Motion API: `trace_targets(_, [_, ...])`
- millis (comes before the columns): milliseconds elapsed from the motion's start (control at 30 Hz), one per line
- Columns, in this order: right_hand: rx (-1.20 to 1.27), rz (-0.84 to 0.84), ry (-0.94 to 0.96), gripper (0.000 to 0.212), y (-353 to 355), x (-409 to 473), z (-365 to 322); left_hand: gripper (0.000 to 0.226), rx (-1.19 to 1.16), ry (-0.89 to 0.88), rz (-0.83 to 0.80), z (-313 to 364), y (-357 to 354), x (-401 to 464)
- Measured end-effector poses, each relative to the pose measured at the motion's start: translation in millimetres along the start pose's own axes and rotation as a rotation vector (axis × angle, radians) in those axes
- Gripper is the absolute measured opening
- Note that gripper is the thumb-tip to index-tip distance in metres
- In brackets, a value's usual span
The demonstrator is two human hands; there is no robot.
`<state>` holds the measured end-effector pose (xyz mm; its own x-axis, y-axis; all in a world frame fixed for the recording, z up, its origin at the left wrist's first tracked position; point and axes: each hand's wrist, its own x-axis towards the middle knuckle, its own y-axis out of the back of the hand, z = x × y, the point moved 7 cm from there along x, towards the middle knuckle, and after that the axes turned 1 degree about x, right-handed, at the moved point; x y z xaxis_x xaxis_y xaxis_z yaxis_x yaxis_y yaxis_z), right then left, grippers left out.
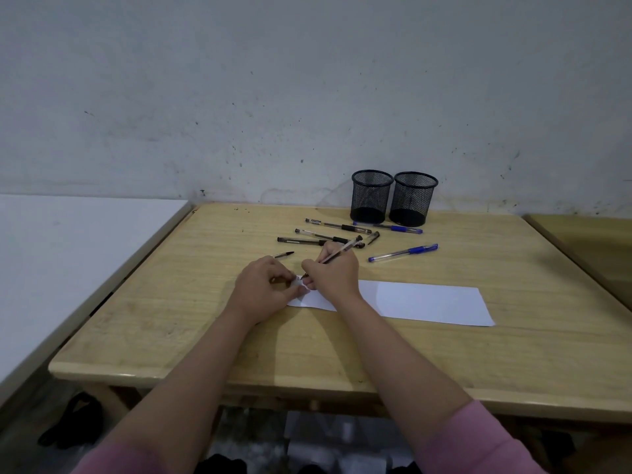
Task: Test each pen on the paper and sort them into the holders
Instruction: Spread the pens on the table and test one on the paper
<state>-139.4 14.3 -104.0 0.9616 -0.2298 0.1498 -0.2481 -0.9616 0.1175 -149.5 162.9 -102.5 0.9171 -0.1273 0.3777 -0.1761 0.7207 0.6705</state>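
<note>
My right hand (333, 273) grips a clear-barrelled black pen (343, 250) with its tip down at the left end of a white paper strip (424, 302). My left hand (265, 289) rests on that end of the paper, fingers curled around a small dark thing, maybe a cap. Several black pens (337, 226) lie loose behind my hands, with a black cap (373, 238) among them. Two blue pens (403, 252) (390, 228) lie to the right. A short black pen piece (284, 255) lies beyond my left hand. Two black mesh holders (371, 196) (413, 198) stand by the wall.
The wooden table (171, 319) reaches the grey wall. A white tabletop (68, 241) adjoins on the left and another wooden table (588, 248) on the right. Dark bags or shoes (73, 422) lie on the floor under the front edge.
</note>
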Motion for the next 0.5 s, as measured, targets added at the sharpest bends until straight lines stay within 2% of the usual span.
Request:
trace_targets(367, [0.010,0.028,-0.038,0.023,3.0,-1.2,1.2,0.023,-0.012,0.002,-0.009,-3.0,-1.7,0.7])
trace_targets(500, [0.017,0.041,-0.053,0.027,5.0,-2.4,1.3,0.021,-0.012,-0.002,-0.005,-2.6,-1.5,0.0])
